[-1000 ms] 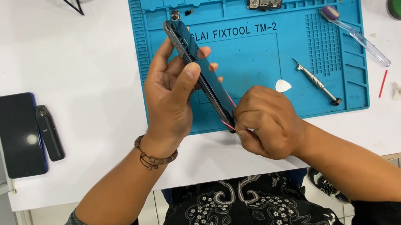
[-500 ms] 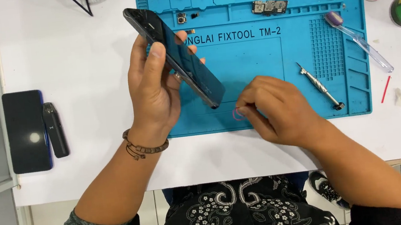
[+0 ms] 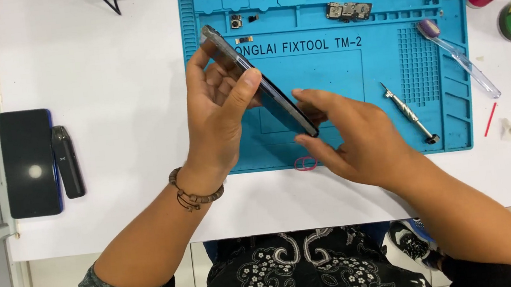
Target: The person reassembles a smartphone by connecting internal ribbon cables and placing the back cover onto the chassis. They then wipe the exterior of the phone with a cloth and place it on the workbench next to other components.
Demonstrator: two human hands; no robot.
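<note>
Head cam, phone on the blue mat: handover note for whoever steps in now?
Left hand: holds the dark phone on edge, tilted, above the blue mat.
Right hand: fingertips at the phone's lower end; whether it grips anything cannot be told.
On the mat: a screwdriver, a clear-handled brush, small loose parts along the top, a pink pick at the near edge.
Left on the table: a second dark phone, flat, with a small black device beside it.
Done: some parts are already out.
Left: the phone is not yet set down.

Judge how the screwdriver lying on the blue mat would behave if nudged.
The screwdriver looks like slim round metal, so it would probably roll. The blue mat looks rubbery, which may slow it. It is likely stiff and light, easy to pinch.
</note>
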